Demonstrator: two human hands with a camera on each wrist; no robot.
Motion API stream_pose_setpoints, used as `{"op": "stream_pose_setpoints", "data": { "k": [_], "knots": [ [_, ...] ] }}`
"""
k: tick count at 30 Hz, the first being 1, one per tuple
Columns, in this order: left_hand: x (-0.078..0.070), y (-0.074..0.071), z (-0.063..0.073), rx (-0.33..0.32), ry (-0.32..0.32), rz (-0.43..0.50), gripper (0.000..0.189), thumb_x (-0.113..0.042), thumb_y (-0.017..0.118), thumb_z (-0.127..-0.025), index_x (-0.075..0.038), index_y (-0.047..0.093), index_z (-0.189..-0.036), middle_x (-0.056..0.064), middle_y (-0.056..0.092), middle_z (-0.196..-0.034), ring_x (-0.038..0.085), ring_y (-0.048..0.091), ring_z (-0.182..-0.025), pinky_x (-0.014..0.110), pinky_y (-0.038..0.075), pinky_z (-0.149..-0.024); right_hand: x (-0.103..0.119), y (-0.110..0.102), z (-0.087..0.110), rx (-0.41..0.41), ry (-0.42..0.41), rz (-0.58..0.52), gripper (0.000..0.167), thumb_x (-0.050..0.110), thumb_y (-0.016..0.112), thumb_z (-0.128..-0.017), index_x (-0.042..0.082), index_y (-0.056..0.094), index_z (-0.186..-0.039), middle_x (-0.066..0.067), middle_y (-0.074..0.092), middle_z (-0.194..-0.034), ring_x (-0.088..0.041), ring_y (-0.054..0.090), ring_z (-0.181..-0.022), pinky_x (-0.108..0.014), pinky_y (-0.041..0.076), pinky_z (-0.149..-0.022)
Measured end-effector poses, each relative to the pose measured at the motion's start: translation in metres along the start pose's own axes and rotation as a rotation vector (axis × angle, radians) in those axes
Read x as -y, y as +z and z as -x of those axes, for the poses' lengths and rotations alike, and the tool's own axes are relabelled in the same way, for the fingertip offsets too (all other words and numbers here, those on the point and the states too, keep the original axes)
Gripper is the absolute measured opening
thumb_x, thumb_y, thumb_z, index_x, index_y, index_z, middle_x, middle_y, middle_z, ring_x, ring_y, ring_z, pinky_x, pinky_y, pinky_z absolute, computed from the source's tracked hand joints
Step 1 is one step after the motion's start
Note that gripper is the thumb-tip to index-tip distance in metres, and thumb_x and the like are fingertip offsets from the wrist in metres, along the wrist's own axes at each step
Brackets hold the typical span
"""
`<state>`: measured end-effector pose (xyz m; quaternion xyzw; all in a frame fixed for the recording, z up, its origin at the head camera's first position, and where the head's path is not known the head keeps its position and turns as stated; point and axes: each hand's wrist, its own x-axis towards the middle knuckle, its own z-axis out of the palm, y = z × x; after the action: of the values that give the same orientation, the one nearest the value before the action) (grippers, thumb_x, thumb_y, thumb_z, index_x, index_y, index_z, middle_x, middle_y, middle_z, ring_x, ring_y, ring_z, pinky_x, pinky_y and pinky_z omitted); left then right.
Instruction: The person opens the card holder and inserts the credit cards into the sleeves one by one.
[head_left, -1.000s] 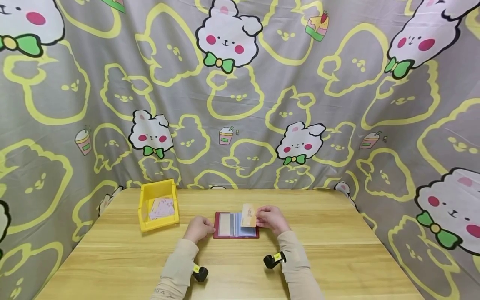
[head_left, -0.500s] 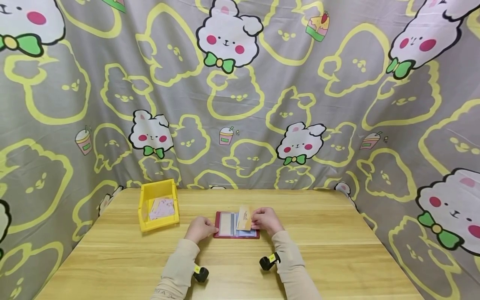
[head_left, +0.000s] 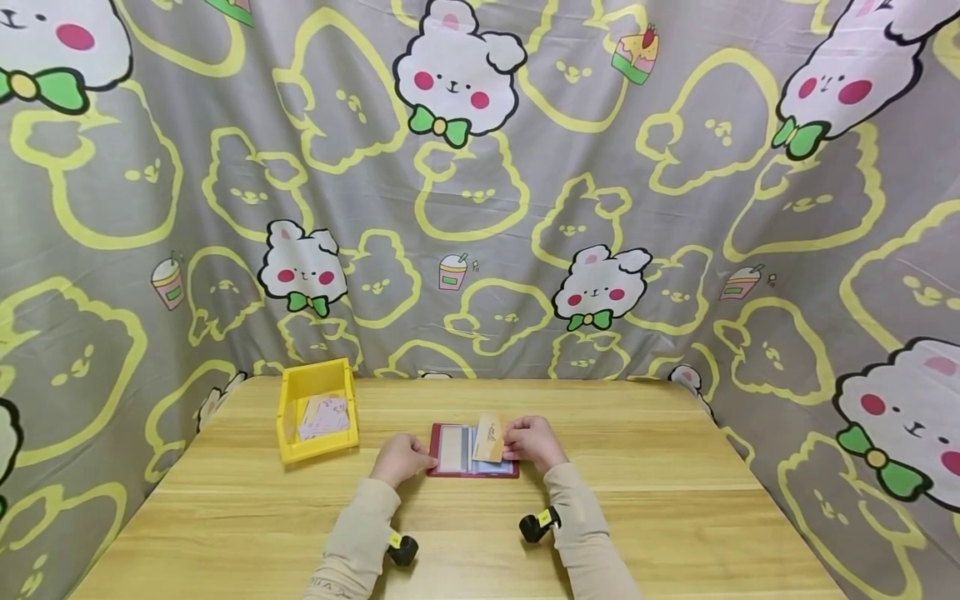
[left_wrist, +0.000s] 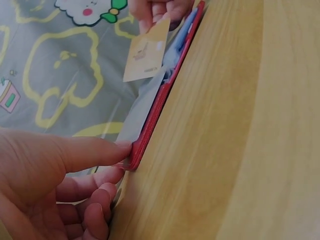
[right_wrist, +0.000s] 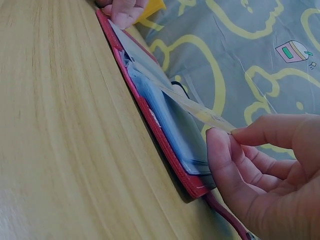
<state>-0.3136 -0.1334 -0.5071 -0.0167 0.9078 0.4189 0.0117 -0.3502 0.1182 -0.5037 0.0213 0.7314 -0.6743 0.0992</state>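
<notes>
A red card holder point(head_left: 452, 450) with clear plastic sleeves lies spread on the table. My left hand point(head_left: 401, 458) pinches its left edge, thumb on top in the left wrist view. Between the thumb and fingers of my right hand point(head_left: 536, 440) is a yellow-orange card point(head_left: 489, 438), held tilted above the right half of the holder. In the right wrist view, the card's far end reaches the bluish sleeves point(right_wrist: 172, 132) near the fold; whether it has entered one I cannot tell. A dark red strap point(right_wrist: 222, 215) hangs off the holder's edge there.
A yellow bin point(head_left: 318, 451) stands at the table's back left, with several pink and white cards point(head_left: 324, 416) in it. The wooden table point(head_left: 675, 500) meets a patterned grey curtain point(head_left: 517, 208) at the back and sides. Each wrist bears a black camera.
My right hand has moved left with the card, which now hangs nearer the holder's fold and leans more. The left hand has stayed almost still at the holder's edge.
</notes>
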Motion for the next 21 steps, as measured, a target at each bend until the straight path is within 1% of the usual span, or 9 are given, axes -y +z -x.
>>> {"op": "stream_pose_setpoints", "data": {
  "k": [4,13,21],
  "knots": [
    [-0.0014,0.0012,0.0010,-0.007,0.006,-0.023,0.024,-0.016,0.081,-0.075,-0.007,0.059,-0.068,0.001,0.052,-0.060,0.014,0.047,-0.057,0.025,0.036,-0.051,0.0004,0.0011,-0.0005,-0.002,0.006,-0.014,0.011,-0.007,0.057,-0.085,-0.011,0.058,-0.095,-0.007,0.060,-0.068,-0.014,0.061,-0.058,-0.029,0.058,-0.058],
    [-0.0066,0.0016,0.0033,-0.009,-0.019,-0.037,0.025,-0.015,0.081,-0.075,-0.007,0.058,-0.071,0.003,0.054,-0.066,0.015,0.048,-0.061,0.025,0.037,-0.053,0.0022,0.0013,-0.0018,-0.018,0.005,-0.026,0.010,-0.008,0.056,-0.083,-0.010,0.058,-0.093,-0.007,0.059,-0.066,-0.013,0.061,-0.057,-0.028,0.057,-0.056],
    [-0.0061,0.0021,0.0018,-0.007,-0.034,-0.040,0.026,-0.016,0.080,-0.075,-0.008,0.056,-0.071,0.003,0.053,-0.066,0.016,0.047,-0.061,0.026,0.036,-0.053,0.0036,0.0050,0.0016,0.026,0.001,-0.030,0.015,-0.008,0.055,-0.083,-0.013,0.057,-0.097,-0.007,0.059,-0.065,-0.013,0.061,-0.057,-0.027,0.058,-0.057]
  ]
}}
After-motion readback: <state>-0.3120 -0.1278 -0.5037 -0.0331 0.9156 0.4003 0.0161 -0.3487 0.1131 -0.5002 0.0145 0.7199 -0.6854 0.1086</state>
